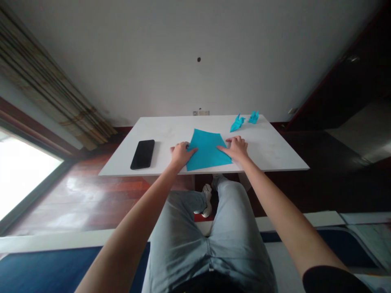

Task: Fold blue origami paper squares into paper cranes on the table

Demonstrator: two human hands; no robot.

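Note:
A blue square sheet of paper lies near the front edge of the white table, its near side reaching slightly over that edge. My left hand grips its left side, thumb on top and the other fingers curled at the border. On the opposite side, my right hand has its thumb on the sheet, with its fingers bent around the right edge. The fingertips under the paper are hidden. Beyond my right hand stand two folded blue paper figures: a bird-like one and a smaller one.
A black phone lies on the left part of the white table. The wall with a socket strip rises behind it. My legs are below the front edge; a curtain hangs at left.

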